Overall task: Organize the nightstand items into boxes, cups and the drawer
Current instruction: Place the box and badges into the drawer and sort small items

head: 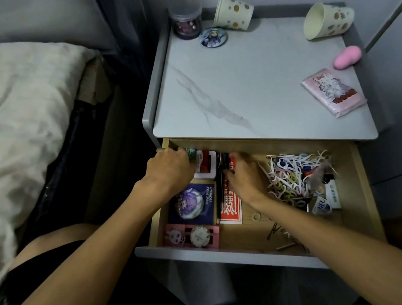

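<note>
Nightstand (249, 76): drawer (206, 250) open.
Left hand (169, 167): back-left corner, fingers curled round a small green item (191, 152).
Right hand (244, 176): beside it, over the black pen (222, 192); grip unclear.

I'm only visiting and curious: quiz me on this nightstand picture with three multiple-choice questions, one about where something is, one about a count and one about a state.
1. Where does the pink tissue pack lie?
A. on the bed
B. on the floor
C. on the nightstand top

2. How many paper cups are on that top?
A. two
B. one
C. four

3. The drawer is:
A. shut
B. pulled open
C. taken out altogether

Answers:
1 C, the pack rests near the top's right edge.
2 A, one cup is at the back and one lies on its side at the right.
3 B, the left hand and right hand both reach into it.
</note>
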`<state>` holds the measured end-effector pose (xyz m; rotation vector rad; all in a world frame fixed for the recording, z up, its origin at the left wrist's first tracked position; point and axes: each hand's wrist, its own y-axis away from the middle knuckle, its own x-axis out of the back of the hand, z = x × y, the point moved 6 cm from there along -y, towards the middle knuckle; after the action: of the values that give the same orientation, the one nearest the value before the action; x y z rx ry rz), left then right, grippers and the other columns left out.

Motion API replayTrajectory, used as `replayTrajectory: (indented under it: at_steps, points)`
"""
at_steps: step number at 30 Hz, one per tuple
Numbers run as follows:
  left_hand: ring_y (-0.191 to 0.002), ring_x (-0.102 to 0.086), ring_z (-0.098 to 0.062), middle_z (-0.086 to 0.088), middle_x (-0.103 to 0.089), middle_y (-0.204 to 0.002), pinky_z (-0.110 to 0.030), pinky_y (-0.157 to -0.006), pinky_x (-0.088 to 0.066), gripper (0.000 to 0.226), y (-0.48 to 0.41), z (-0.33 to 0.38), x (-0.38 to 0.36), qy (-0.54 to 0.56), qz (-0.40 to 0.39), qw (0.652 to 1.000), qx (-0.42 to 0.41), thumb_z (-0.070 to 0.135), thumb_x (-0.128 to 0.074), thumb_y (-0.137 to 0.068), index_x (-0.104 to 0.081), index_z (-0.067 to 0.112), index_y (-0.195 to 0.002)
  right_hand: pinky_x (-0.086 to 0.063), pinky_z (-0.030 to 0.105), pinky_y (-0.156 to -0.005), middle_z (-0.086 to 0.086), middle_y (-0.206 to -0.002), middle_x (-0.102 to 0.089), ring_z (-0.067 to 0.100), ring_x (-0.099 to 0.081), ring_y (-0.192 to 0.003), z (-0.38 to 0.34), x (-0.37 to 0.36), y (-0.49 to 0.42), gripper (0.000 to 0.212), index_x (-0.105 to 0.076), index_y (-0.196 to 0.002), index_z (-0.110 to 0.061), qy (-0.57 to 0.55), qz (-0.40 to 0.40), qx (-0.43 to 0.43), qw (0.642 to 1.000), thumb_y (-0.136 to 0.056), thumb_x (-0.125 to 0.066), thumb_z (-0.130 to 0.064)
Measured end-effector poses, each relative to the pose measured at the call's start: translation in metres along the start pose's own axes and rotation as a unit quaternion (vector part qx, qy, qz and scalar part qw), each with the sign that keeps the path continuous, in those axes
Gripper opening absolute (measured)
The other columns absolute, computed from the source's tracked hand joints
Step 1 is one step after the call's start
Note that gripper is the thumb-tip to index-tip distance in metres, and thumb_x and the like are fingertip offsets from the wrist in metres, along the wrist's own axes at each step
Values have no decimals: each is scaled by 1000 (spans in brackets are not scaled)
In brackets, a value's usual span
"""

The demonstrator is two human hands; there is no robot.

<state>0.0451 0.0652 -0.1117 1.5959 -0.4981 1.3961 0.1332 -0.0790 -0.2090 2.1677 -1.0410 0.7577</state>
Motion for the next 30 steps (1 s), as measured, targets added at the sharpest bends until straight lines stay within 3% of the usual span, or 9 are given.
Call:
replayTrajectory:
  at_steps: [7,10,14,16,18,20,24,27,30]
  points:
    - [-119,-51,-39,-23,-56,-128,-43,-91,-44,41,0,1,-1,-7,-13,1000,2,36,-46,-101,-52,7,-130,-54,19,-52,-2,-79,-63,11,-65,-61,-1,0,-2,38,-50,-132,-12,-7,-18,9,1000,-96,-59,-6]
    - [-120,-50,-39,-22,-56,-129,-43,-92,-43,43,0,1,-1,-10,-20,1000,1,39,-47,-101,-53,8,-131,-60,35,-61,6,-90,-69,17,-68,-64,-1,1,-3,37,-51,-131,-12,-25,-24,16,999,-96,-60,-8]
    - [-116,-54,-37,-19,-59,-126,-42,-87,-43,40,0,1,-2,-45,1,999,5,39,-46,-102,-55,9,-127,-60,45,-57,15,-94,-70,28,-69,-63,1,12,7,45,-45,-140,-19,-34,-41,16,998,-98,-58,-13]
    - [-109,-60,-34,-16,-63,-119,-38,-76,-40,30,4,8,1,-93,57,994,-5,31,-45,-101,-57,11,-120,-61,37,-59,9,-104,-71,25,-69,-66,3,24,14,38,-50,-135,-20,-35,-54,27,998,-98,-57,-13]
    - [-107,-61,-32,-13,-66,-113,-34,-69,-35,25,10,23,3,-129,103,985,-46,22,-45,-97,-59,12,-116,-55,18,-61,-6,-110,-69,13,-66,-69,8,46,20,29,-60,-125,-20,-5,-59,43,997,-97,-57,-12]
    - [-106,-62,-32,-12,-66,-112,-34,-69,-38,24,13,41,-1,-95,111,982,-117,20,-47,-95,-60,12,-114,-52,18,-68,-6,-109,-70,9,-66,-75,18,77,25,26,-65,-120,-22,66,-64,57,994,-96,-59,-13]
    - [-104,-64,-27,-10,-67,-116,-36,-82,-52,29,15,74,-23,70,-81,968,-225,27,-62,-94,-59,16,-121,-54,37,-88,-2,-122,-66,17,-63,-105,50,141,22,37,-63,-124,-28,273,-94,95,953,-89,-69,-18]
    - [-108,-62,-28,-14,-63,-123,-30,-82,-47,53,23,104,-42,79,-177,952,-239,25,-67,-94,-45,16,-141,-44,36,-99,1,-139,-51,21,-47,-125,73,156,20,63,-50,-140,-29,398,-155,135,894,-83,-75,-31]
    - [-115,-58,-31,-17,-58,-132,-34,-90,-46,67,24,137,-68,89,-238,939,-230,24,-68,-93,-33,14,-149,-45,35,-100,-2,-144,-47,20,-48,-129,89,150,23,65,-44,-144,-30,442,-206,145,861,-85,-73,-31]
